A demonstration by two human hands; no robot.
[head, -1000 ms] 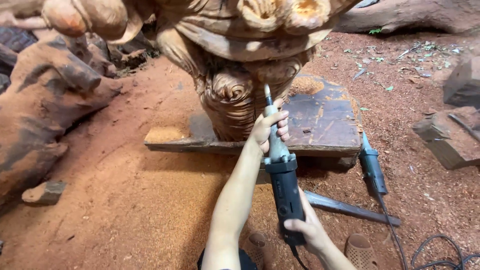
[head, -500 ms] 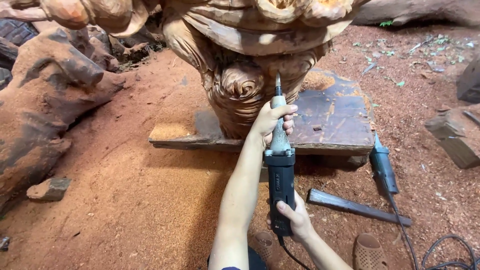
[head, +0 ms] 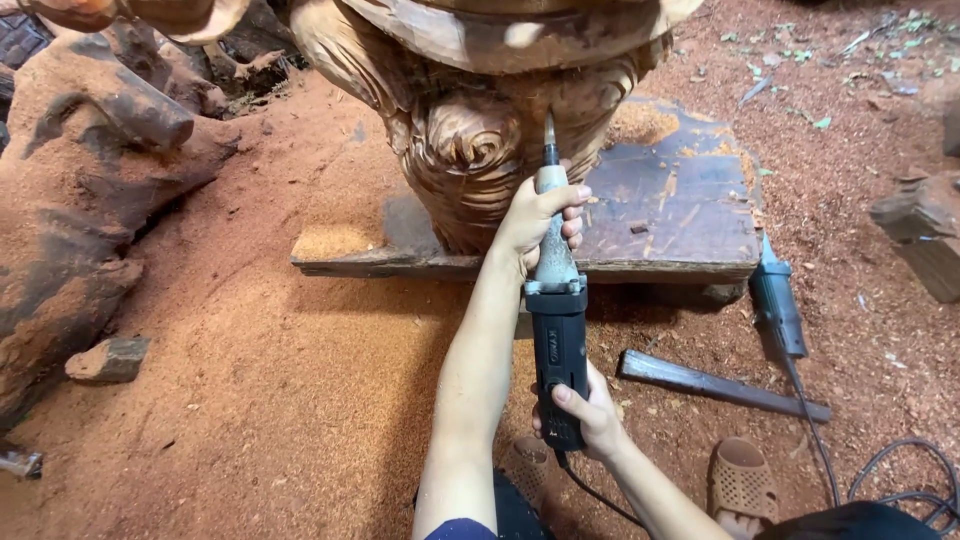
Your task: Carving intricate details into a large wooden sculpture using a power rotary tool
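I hold the grinder tool (head: 556, 320) with both hands; my left hand (head: 535, 220) is wrapped tight round its grey neck near the top; my right hand (head: 590, 415) is closed round the black back end at 6 o'clock; the pointed tip touches the carved wood (head: 470, 150) at 12 o'clock; a second grinder (head: 777, 310) lies on the red sawdust ground (head: 250, 400) at 3 o'clock, with a metal bar (head: 720, 385) just beside it.
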